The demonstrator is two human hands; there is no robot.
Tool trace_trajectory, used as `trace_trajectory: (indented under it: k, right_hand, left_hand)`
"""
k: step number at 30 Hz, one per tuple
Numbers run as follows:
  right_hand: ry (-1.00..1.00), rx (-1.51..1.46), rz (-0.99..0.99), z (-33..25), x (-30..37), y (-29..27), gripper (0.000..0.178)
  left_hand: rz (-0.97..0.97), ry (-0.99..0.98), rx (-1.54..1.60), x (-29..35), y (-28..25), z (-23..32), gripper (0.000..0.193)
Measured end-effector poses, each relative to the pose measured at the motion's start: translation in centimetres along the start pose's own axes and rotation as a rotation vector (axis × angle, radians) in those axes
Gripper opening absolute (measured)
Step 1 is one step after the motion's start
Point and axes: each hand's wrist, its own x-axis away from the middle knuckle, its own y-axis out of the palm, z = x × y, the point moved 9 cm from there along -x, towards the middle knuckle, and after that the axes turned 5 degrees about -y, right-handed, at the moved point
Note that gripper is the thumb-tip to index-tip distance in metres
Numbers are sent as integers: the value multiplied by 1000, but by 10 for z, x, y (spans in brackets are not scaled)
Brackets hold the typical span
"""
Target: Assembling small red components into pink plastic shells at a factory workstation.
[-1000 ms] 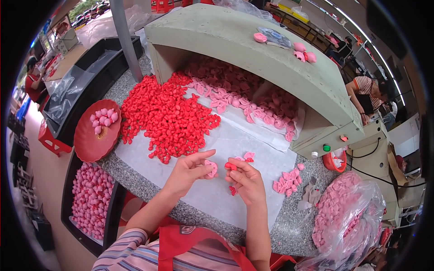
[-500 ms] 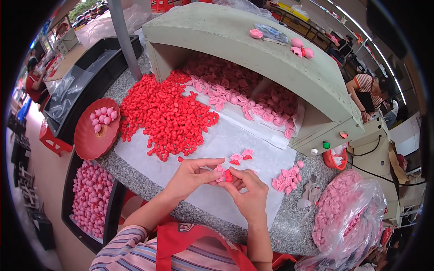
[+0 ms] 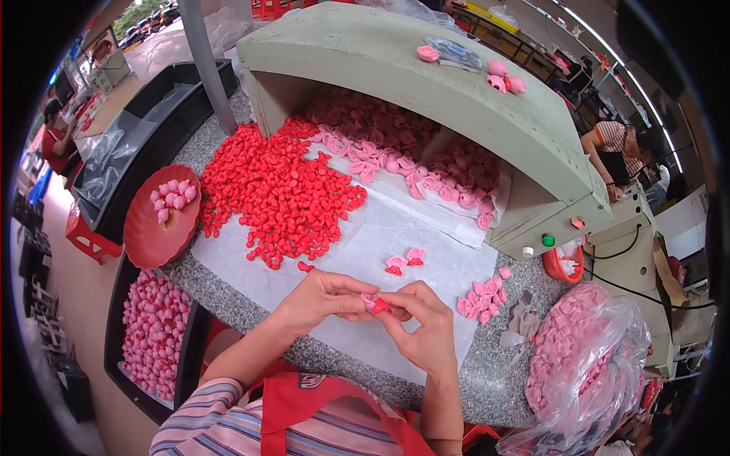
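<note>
I have both hands together over the white paper (image 3: 342,346) that covers the middle of the grey speckled desk (image 3: 494,387). My left hand (image 3: 315,302) is narrowed to a pinch on a small pink piece (image 3: 367,299), and my right hand (image 3: 420,325) has thumb and fingers closed on a red piece (image 3: 380,306), the two meeting at the fingertips. The pink piece is pale and matt, mostly hidden by the fingers; the red one is bright, smooth and rounded where it shows, pressed up against the pink. I cannot tell whether they are joined. Just beyond the fingers, two finished-looking pairs (image 3: 404,261) lie side by side on the paper, each with a pink, petal-like upper part and a red lower part. A stray red bit (image 3: 306,267) sits just behind my left hand, near the big heap of red bits (image 3: 285,194), glossy and knobbly. To the right is a small pile of pink pieces (image 3: 483,299), curled like petals. More curled pink pieces fill the opening of the pale metal hood (image 3: 433,72) at the back.
</note>
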Motion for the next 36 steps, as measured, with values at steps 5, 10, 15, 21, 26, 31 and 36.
trace_trajectory:
  k: [5, 10, 15, 21, 26, 31, 36]
  right_hand:
    - [218, 9, -39, 5, 7, 12, 23]
    - [284, -99, -11, 19, 10, 15, 24]
    - [183, 48, 6, 6, 2, 11, 26]
    - [199, -71, -60, 19, 5, 21, 25]
    - [57, 37, -68, 15, 5, 29, 27]
    - [56, 169, -89, 20, 9, 30, 25]
    - [233, 33, -128, 38, 6, 26, 27]
  left_hand:
    - [56, 4, 46, -5, -3, -17, 22]
    - [99, 107, 81, -4, 1, -10, 20]
    - [96, 150, 51, 4, 4, -3, 16]
    - [42, 100, -17, 13, 11, 11, 12]
    - [25, 134, -25, 6, 3, -2, 11]
    - [-108, -88, 294, -11, 1, -36, 11]
    - [-87, -139, 442, -19, 2, -42, 12]
